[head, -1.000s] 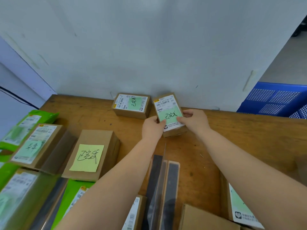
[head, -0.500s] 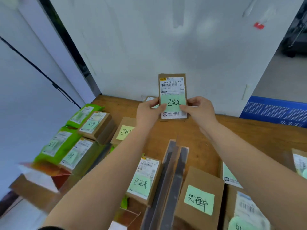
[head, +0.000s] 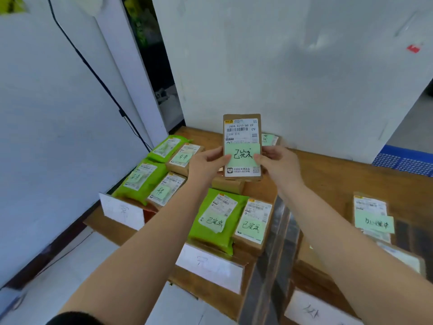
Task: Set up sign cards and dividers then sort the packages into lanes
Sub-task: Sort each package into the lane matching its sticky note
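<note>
I hold a small brown box upright above the wooden table, its shipping label and green note facing me. My left hand grips its left edge and my right hand grips its right edge. Below it, the middle lane holds a green pouch and a brown box, both with green notes. A dark divider strip runs toward me on their right. White sign cards stand at the table's front edge.
The left lane holds green pouches and brown boxes. More boxes with a green note lie at the right. Another box sits by the white wall. A blue crate stands at the far right.
Both hands lifted the box off the table near the wall and raised it upright toward me. The view pulled back, showing the lanes and sign cards.
</note>
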The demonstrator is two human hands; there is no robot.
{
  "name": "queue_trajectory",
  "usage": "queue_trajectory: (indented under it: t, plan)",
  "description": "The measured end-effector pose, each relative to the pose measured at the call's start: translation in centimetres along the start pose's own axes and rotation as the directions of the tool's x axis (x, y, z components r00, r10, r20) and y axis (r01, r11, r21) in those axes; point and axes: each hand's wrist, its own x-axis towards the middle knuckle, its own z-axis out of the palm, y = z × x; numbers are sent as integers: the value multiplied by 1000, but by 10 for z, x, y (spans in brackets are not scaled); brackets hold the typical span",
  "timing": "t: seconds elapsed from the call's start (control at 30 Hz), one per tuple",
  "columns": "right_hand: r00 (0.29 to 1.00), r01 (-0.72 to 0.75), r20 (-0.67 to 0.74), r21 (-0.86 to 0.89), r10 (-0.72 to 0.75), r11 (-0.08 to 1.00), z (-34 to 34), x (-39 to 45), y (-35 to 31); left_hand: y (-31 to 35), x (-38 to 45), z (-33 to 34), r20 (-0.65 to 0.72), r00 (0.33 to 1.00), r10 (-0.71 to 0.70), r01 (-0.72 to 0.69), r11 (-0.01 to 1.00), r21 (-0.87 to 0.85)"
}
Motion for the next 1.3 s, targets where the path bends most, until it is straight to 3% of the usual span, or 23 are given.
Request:
queue_trajectory:
  t: [0.37,0.8,1.13,1.3]
  plan:
    - [974,-83,-208,40,89,996,90,-49,40,-30,11,-93,171,983,-60,49,997,65]
    - [896,-176,-404,65,187,982,56,5,63,-55,80,-22,317,930,-188,153,979,131]
    - [823,-351,-499,-74,270,933,26,69,98,-94,131,41,363,905,-222,65,914,399]
    - [807,-431,-506,-154,304,889,24,86,111,-100,147,50,460,873,-161,-141,819,555]
